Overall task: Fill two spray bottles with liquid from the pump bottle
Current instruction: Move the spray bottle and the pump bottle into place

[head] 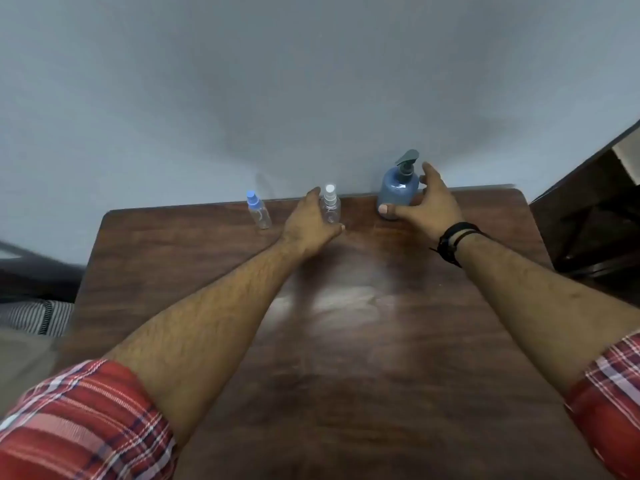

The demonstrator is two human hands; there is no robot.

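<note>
at the far edge of the surface [346, 323]:
left hand [308, 225]: fingers curling around the white-capped spray bottle [330, 209]
right hand [431, 200]: fingers spreading open beside the blue pump bottle [396, 190]
blue-capped spray bottle [258, 210]: standing apart, leftmost

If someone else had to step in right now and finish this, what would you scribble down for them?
Left hand: reaching round the white-capped spray bottle, fingers spread; a firm grip is not clear yet.
Right hand: open, closing on the blue pump bottle, thumb at its base.
Positions: all three bottles stand upright along the far edge of the wooden table. The blue-capped spray bottle stands untouched furthest left.
Done: nothing visible. Both spray bottles are capped and look empty.
Left: uncap each spray bottle, pump liquid in, recap.
</note>
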